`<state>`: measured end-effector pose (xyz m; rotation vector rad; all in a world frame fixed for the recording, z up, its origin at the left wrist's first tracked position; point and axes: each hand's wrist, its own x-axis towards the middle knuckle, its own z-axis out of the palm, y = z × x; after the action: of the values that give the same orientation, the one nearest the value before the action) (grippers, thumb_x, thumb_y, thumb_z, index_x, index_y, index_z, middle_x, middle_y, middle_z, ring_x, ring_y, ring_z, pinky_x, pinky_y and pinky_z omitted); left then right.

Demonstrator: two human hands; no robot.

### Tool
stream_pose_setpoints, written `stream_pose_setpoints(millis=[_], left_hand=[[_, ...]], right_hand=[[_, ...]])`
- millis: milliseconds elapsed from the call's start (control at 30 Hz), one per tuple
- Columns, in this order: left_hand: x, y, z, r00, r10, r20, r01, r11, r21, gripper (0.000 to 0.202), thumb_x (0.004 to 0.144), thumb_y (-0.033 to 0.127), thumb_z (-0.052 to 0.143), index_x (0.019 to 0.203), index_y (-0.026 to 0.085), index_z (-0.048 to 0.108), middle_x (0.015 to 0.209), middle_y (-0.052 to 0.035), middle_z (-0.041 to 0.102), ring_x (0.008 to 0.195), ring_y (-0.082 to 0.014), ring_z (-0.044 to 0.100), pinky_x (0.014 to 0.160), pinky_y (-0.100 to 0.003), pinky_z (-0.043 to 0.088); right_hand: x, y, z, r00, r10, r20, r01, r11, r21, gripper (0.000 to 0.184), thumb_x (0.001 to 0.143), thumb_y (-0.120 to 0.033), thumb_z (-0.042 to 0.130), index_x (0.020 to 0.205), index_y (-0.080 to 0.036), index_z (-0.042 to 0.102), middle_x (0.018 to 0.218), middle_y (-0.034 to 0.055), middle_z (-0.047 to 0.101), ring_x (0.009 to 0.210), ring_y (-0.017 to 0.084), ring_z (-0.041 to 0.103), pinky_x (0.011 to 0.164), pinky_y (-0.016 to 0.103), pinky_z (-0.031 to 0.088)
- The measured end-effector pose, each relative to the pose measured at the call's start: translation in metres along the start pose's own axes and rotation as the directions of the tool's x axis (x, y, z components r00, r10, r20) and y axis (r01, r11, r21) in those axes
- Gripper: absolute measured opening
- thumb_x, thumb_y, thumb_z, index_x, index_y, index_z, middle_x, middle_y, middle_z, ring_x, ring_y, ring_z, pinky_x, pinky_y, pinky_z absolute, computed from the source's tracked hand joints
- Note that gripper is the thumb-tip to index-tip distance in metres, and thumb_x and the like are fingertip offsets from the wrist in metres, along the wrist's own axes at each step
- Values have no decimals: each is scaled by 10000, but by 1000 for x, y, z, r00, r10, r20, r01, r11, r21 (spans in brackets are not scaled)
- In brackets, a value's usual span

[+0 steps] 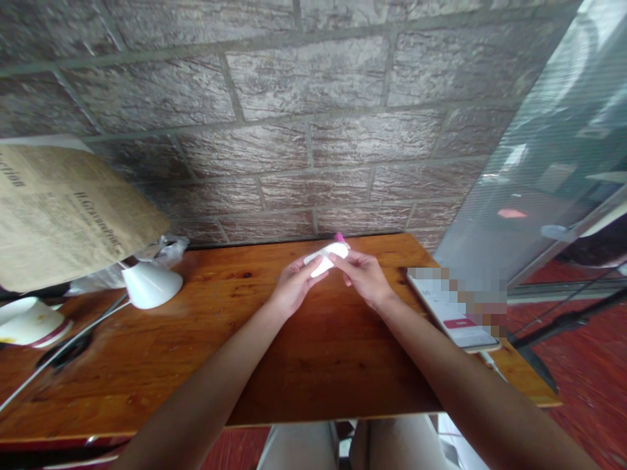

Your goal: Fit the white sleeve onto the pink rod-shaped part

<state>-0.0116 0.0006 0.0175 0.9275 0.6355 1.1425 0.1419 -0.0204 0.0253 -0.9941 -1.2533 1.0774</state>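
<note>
Above the wooden table, toward its far edge, both hands hold one small white object with a pink tip (327,253). Its exact kind is too small to make out; the white part looks smooth, and the pink end points toward the wall. My left hand (292,287) is closed on its left side, thumb lying across the white part. From the other side my right hand (366,279) pinches it near the pink end with thumb and fingers. The undersides of the fingers are partly hidden.
The wooden table (206,365) meets a brick wall (274,143). At left stand a lamp with a printed paper shade (59,215) and white base (153,286), a paper cup (32,323) and a cable. A phone (455,313) lies at right, near a glass panel (529,150).
</note>
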Motion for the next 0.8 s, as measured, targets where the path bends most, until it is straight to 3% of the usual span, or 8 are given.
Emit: stream_pose_setpoints(millis=[100, 300, 433, 800], left_hand=[[-1, 0, 0, 1000, 3, -4, -3, 1000, 16, 295, 655, 258, 840, 924, 172, 757, 1018, -59, 734, 970, -171, 648, 897, -298, 500], [0, 0, -2, 1000, 7, -6, -6, 998, 57, 321, 617, 270, 855, 902, 171, 745, 938, -34, 723, 876, -150, 641, 835, -293, 511], [1, -2, -3, 999, 46, 0, -46, 993, 110, 368, 597, 266, 864, 931, 177, 738, 923, -34, 723, 838, -147, 639, 798, -286, 505], [0, -6, -4, 1000, -4, 22, 1, 986, 168, 384, 600, 248, 863, 941, 138, 725, 890, -41, 710, 810, -140, 635, 789, -291, 505]], right_hand=[[0, -2, -1, 1000, -4, -11, 4, 1000, -5, 400, 690, -549, 750, 758, -159, 703, 527, -28, 528, 416, 63, 345, 402, 243, 262], [3, -3, -3, 999, 13, -40, -10, 996, 88, 471, 611, -495, 811, 932, -165, 716, 657, -10, 644, 439, 49, 370, 403, 218, 280], [4, -1, -3, 994, 30, -101, -18, 993, 114, 432, 585, -458, 833, 881, -157, 741, 703, 8, 665, 464, 49, 375, 416, 222, 285], [1, -2, -2, 996, 77, -49, -71, 992, 101, 392, 605, -434, 831, 876, -161, 754, 725, 32, 664, 489, 60, 380, 456, 238, 281]])
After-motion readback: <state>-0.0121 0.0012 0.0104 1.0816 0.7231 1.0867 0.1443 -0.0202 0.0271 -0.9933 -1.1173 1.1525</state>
